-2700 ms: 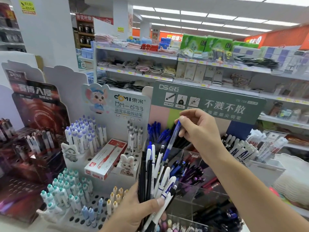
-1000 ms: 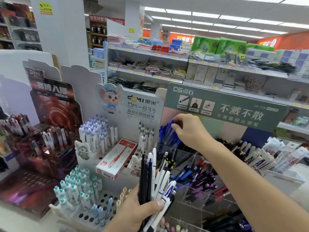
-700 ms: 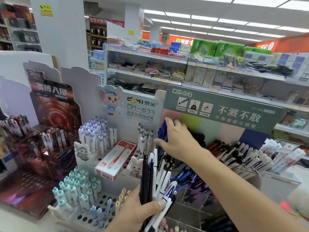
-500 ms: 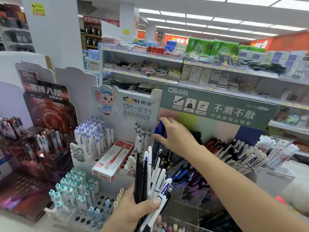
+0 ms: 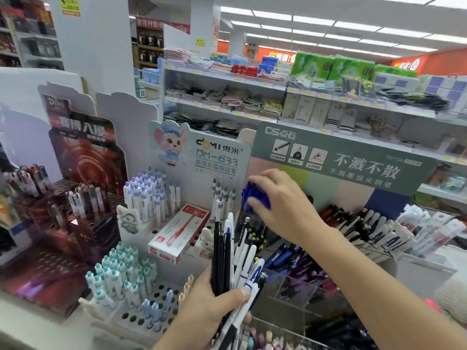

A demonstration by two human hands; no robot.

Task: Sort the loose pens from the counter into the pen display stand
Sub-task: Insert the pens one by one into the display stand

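Observation:
My left hand (image 5: 212,309) grips a bundle of black, white and blue pens (image 5: 235,261), held upright at the bottom centre. My right hand (image 5: 280,198) reaches into the top-left compartment of the clear pen display stand (image 5: 285,291) under the green header card (image 5: 338,160). Its fingers rest on the blue pens (image 5: 252,195) standing there; I cannot tell whether they pinch one. Other compartments below hold dark, blue and purple pens.
A white cartoon-mouse pen stand (image 5: 197,157) with upright pens and a red-and-white box (image 5: 179,233) sits at the left. Further left stands a dark red display (image 5: 86,157). White-capped pens (image 5: 379,233) fan out at right. Store shelves (image 5: 278,92) run behind.
My right hand carried a blue pen from above the bundle up and left into the blue-pen compartment and now rests there. The left hand keeps holding the bundle.

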